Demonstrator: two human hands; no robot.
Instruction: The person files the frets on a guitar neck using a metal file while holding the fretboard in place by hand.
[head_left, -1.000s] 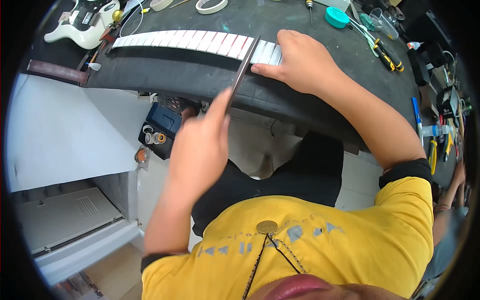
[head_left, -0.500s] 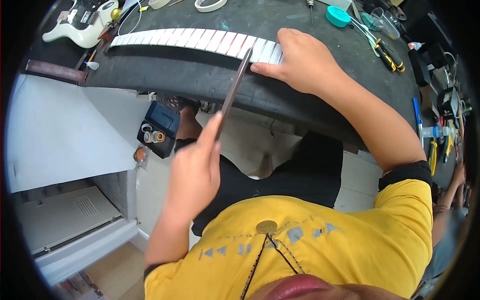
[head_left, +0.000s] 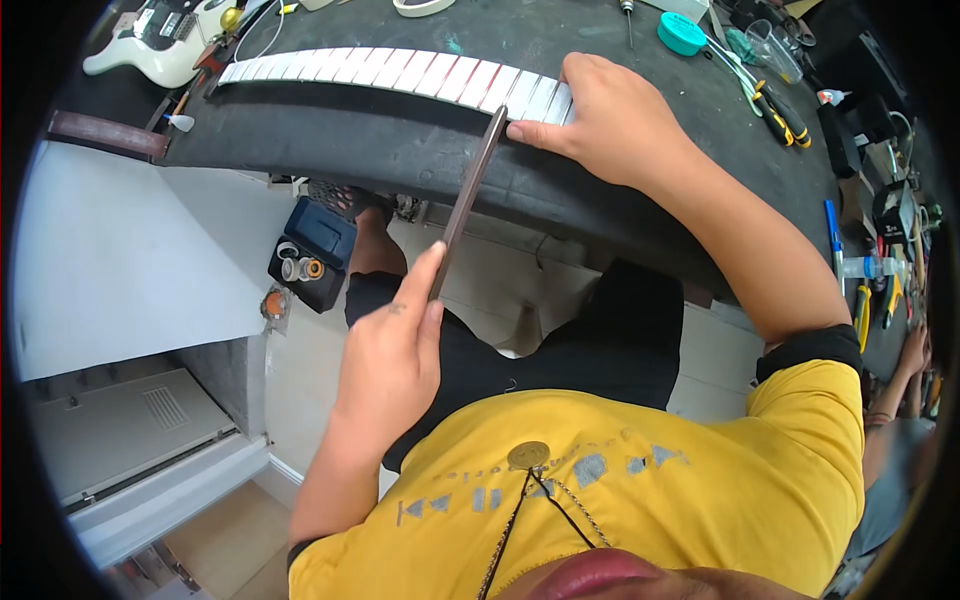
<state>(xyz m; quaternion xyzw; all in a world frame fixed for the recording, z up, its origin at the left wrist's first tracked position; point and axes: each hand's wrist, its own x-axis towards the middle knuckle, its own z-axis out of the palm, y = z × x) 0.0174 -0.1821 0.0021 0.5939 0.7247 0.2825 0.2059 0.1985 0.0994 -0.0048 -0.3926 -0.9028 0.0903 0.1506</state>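
A long guitar neck (head_left: 400, 72), its fretboard covered in white strips with thin lines between them, lies along the near side of the dark bench. My left hand (head_left: 390, 350) grips a slim dark metal file (head_left: 466, 205), index finger stretched along it. The file slants up and away, and its tip meets the neck's near edge beside my right thumb. My right hand (head_left: 625, 125) clasps the right end of the neck, thumb on the near edge and fingers at the far side. That end of the neck is hidden beneath it.
A white electric guitar body (head_left: 160, 50) lies at back left. A tape roll (head_left: 422, 6), screwdriver (head_left: 629, 20), teal round container (head_left: 681, 34) and yellow-black pliers (head_left: 780, 115) sit on the bench (head_left: 340, 130). Below is an open black box (head_left: 310, 255). Another person's hand (head_left: 914, 350) shows at right.
My left hand has drawn the file slightly back toward my body, so its tip has moved from over the strips to the neck's near edge. My right hand keeps its hold.
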